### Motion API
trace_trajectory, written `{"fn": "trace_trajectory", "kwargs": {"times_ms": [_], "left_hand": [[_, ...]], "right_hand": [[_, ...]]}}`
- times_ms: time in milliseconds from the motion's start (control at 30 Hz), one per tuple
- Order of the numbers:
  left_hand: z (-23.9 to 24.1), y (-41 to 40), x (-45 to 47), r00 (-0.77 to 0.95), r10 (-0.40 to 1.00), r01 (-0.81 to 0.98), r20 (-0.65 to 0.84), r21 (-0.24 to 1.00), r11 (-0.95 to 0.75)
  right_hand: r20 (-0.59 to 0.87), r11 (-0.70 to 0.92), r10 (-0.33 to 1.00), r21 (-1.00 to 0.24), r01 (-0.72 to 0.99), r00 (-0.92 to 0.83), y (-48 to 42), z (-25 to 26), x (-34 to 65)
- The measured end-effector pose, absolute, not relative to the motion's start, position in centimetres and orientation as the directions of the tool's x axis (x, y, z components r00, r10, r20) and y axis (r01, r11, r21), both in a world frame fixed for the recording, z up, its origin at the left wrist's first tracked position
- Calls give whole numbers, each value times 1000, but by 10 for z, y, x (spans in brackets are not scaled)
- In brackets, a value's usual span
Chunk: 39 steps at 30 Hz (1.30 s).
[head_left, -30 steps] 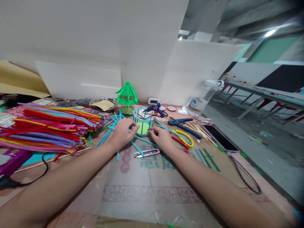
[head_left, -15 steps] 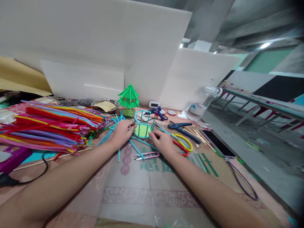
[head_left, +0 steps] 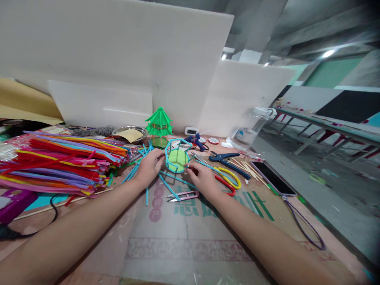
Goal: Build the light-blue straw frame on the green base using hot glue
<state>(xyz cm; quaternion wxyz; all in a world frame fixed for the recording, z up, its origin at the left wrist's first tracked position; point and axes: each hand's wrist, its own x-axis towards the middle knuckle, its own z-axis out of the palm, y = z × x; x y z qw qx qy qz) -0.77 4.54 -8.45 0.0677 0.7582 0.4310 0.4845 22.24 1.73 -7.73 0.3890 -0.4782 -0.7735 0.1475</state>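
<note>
- Our left hand (head_left: 150, 166) is at the left side of the blue frame (head_left: 177, 156), thumb and fingers close together; whether they grip it we cannot tell.
- Our right hand (head_left: 203, 176) brings thumb and forefinger nearly together at the frame's right edge, seemingly pinching it.
- The frame is between both hands, an open cage of thin posts with a yellow-green disc (head_left: 179, 163) as base. We judge it light, not slippery, and fragile, its posts easy to bend or knock loose. We would hold it low, by the disc's rim, pressing little.
- Beneath our hands, printed card (head_left: 190, 223) covers part of the table (head_left: 89, 265); it looks flat and smooth.
- Beyond the frame are a glue gun (head_left: 194, 141) and a green pavilion (head_left: 159, 122).
- White boards (head_left: 178, 59) stand behind these.
- Farther right, we see grey floor (head_left: 332, 194), a long bench (head_left: 326, 128) and a lit lamp (head_left: 328, 53).
</note>
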Motion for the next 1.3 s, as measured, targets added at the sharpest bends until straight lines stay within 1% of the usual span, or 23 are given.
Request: {"fn": "trace_trajectory", "kwargs": {"times_ms": [100,200,300,367,433,533,633,767,933,1067,1233,1300], "left_hand": [[-85,45,-6,151,731,614,665,516,-597],[-86,45,-4,146,747,647,649,508,-568],[-87,45,-2,156,762,681,628,491,-544],[-87,45,-2,142,763,702,631,480,-527],[-86,45,-3,106,749,722,655,467,-511],[-80,44,-6,36,705,746,709,450,-491],[-66,38,-7,25,635,742,772,412,-530],[-47,24,-1,149,536,711,831,287,-642],[-43,10,11,329,501,717,801,134,-684],[-45,9,11,394,503,734,769,66,-676],[-46,8,11,454,452,721,768,-18,-693],[-48,7,12,462,450,724,764,-31,-689]], "right_hand": [[460,484,863,-632,606,-210,21,-79,223],[443,433,886,-689,581,-135,27,-81,225],[462,421,886,-770,480,-36,28,-81,227],[494,449,869,-784,429,-5,24,-80,227],[525,482,850,-743,465,-43,19,-78,227],[534,507,834,-649,567,-135,13,-77,224],[521,520,829,-585,623,-203,11,-75,221],[471,515,840,-541,664,-269,11,-72,219],[409,478,869,-551,684,-278,13,-71,217],[398,479,870,-549,685,-290,15,-72,217],[402,498,861,-547,673,-310,17,-73,217],[401,501,861,-556,663,-314,17,-73,216]]}}
